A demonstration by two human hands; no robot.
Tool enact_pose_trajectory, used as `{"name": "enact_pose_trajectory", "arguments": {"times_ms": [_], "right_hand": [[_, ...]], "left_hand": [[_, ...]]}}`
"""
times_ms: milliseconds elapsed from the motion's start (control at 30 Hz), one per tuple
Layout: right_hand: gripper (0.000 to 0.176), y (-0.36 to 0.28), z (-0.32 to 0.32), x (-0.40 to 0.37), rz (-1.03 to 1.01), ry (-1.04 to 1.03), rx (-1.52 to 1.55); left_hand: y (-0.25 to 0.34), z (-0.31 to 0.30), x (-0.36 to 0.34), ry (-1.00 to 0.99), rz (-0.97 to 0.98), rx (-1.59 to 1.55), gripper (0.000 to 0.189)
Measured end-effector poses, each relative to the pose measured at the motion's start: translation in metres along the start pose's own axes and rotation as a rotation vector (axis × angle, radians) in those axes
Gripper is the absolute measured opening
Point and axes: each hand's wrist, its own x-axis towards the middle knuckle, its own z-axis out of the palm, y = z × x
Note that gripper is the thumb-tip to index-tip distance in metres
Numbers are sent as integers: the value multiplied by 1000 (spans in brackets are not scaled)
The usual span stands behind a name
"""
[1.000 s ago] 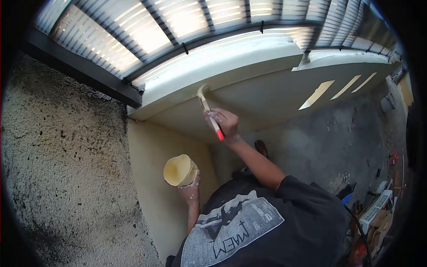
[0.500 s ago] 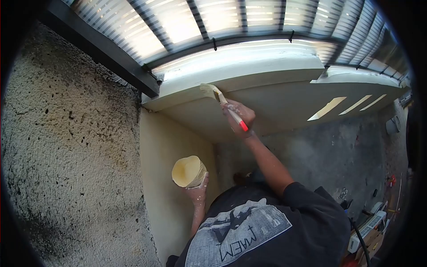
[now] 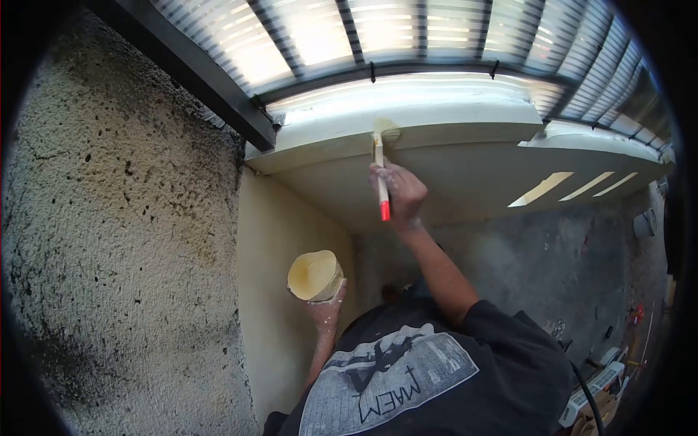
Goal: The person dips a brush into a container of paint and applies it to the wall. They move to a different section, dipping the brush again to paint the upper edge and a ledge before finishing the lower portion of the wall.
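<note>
My right hand (image 3: 400, 192) is closed round the pale handle of a paintbrush (image 3: 380, 171), whose end is red. The brush's bristles press against the front face of a cream ledge (image 3: 451, 135) on top of the low wall, and they fan out to the right. Lower down, my left hand (image 3: 329, 308) holds a paint container (image 3: 336, 282) from beneath and the side. Cream paint coats its inside. White specks of paint cover both hands and the left forearm.
A rough, stained wall (image 3: 138, 218) stands on the left beside a dark metal post (image 3: 196, 73). Metal railing with translucent panels (image 3: 320, 36) runs above the ledge. On the concrete floor (image 3: 523, 269), a bucket (image 3: 644, 224) and a white slatted object (image 3: 592, 394) lie to the right.
The brush has moved right along the ledge, its handle turning more upright and its bristles now splayed to the right. My left hand keeps holding the container; the view has shifted slightly.
</note>
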Motion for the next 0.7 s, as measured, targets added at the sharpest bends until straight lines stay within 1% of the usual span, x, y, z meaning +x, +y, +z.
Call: {"name": "enact_pose_trajectory", "arguments": {"times_ms": [33,100,133,167,200,233,300,367,433,500,567,633,700], "right_hand": [[17,-13,24,-3,-12,-4,108],[14,-36,58,-6,-48,-126,207],[14,-43,72,-8,-47,-123,208],[14,-49,84,-10,-19,-177,264],[14,-52,88,-7,6,-232,320],[14,-51,87,-4,3,-233,320],[10,-51,75,4,21,-187,539],[10,-25,65,1,65,-96,500],[12,-4,29,7,247,-72,456],[12,14,-8,8,249,7,323],[9,29,-45,11,294,169,195],[8,54,-83,13,294,278,-11],[8,69,-115,13,375,370,-184]], "left_hand": [[0,-1,-1,-1,6,2,103],[-1,-3,-6,54,36,-4,102],[0,-4,-8,54,38,-2,102],[1,-6,-10,65,41,15,100],[5,-5,-10,78,43,30,99],[10,-4,-11,80,44,27,99],[27,0,-14,92,-49,-92,96],[16,1,-11,71,-32,-64,96],[9,1,-10,46,-22,-35,95],[8,5,-7,23,29,3,96],[5,11,-4,9,-15,-33,97],[-2,14,-2,-3,-55,-71,98],[-13,17,0,36,156,40,80]]}}
